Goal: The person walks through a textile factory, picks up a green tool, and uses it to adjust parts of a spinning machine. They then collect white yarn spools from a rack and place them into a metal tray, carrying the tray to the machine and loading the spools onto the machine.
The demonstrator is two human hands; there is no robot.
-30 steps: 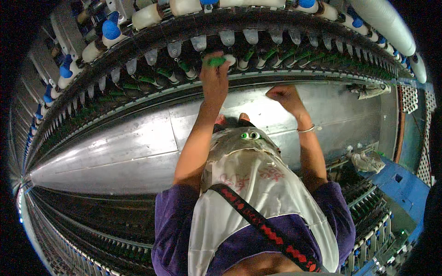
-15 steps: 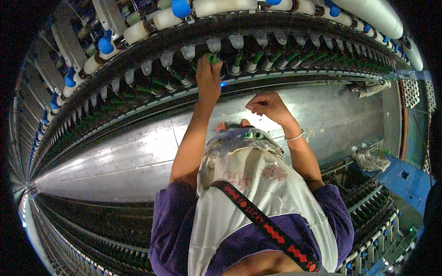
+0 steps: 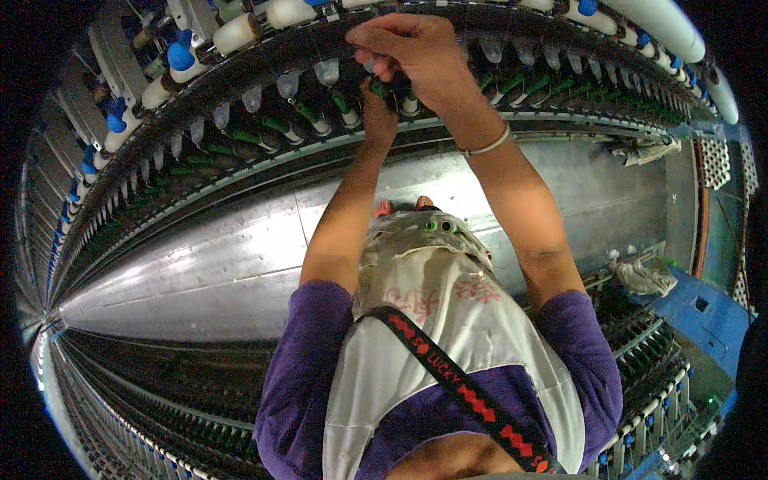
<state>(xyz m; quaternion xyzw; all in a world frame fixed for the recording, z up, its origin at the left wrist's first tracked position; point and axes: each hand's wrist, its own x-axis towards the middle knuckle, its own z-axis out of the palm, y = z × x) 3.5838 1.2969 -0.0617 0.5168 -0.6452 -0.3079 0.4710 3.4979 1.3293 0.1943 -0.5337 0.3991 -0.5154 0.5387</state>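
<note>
A row of green bobbins [image 3: 342, 102] stands on spindles along the spinning frame, with clear plastic guide pieces [image 3: 326, 72] above them. My left hand [image 3: 379, 116] reaches into this row, its fingers closed around the upper part of one bobbin, mostly hidden by both hands. Just above it and to the right, my right hand [image 3: 424, 58] is bent over with thumb and fingers pinched together in front of the guide pieces. Any thread between those fingertips is too fine to see.
White rollers [image 3: 236, 34] with blue knobs [image 3: 181, 54] line the upper part of the frame. A metal floor [image 3: 216, 256] runs between two machines. My white apron [image 3: 416, 272] holds tubes [image 3: 446, 226]. A crumpled bag [image 3: 646, 276] lies by a blue panel [image 3: 708, 320] at right.
My right hand has risen from above the floor to the bobbin row, beside the left. The left has shifted slightly right and down, staying at a bobbin.
</note>
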